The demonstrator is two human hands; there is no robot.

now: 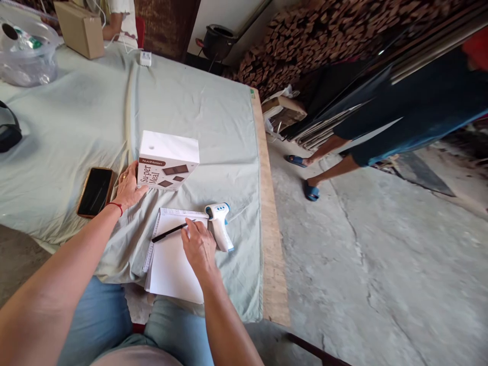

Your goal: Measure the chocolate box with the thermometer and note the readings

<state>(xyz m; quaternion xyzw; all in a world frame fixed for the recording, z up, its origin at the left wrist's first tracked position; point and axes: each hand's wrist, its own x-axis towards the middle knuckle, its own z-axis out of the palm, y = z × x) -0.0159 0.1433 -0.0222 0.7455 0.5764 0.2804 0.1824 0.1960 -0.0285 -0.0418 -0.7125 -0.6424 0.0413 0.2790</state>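
My left hand (128,188) grips the lower left corner of a white and brown "Super Meal" box (168,160), with its thumb at the printed front and its fingers along the side. The box stands upright on the cloth. A black pen (168,234) slants over an open spiral notebook (173,269), whose visible page is mostly blank. At the pen's right end, the thumb and forefinger of my right hand (200,246) close around it. Just right of that hand lies a white and blue infrared thermometer (220,226). A dark-screened phone (95,192) rests left of my left hand.
A pale green cloth (84,112) covers the table, leaving a wooden edge (272,244) bare at right. At the far left are a clear plastic tub (28,61), a cardboard box (82,30) and a white adapter (145,58). One person (362,137) stands at right; another's arm (114,25) shows behind.
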